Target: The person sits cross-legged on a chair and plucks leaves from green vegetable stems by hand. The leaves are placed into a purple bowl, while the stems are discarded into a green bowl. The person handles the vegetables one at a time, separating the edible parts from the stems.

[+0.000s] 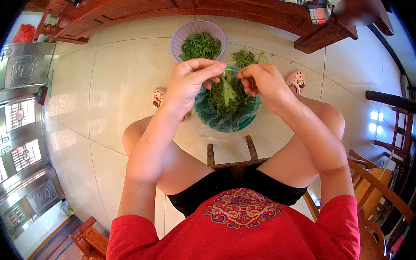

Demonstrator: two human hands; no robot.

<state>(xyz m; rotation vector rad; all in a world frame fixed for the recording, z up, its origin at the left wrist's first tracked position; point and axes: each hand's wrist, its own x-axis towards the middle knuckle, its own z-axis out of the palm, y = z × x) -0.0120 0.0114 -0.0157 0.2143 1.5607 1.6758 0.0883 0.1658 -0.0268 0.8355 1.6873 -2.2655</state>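
Observation:
Between my two hands a thin green stem with a leaf is stretched, the leaf hanging down. My left hand pinches one part of it between thumb and fingers. With bent fingers my right hand grips the stem's other part. Directly below both hands stands a teal basin with a clear plastic bag in it, partly filled with leafy greens. Beyond my left hand, a lilac plastic basket holds picked green leaves and stems.
A pile of green stems lies on the tiled floor beyond my right hand. A long wooden bench spans the far side. Wooden chairs stand at the right. Patterned metal doors line the left.

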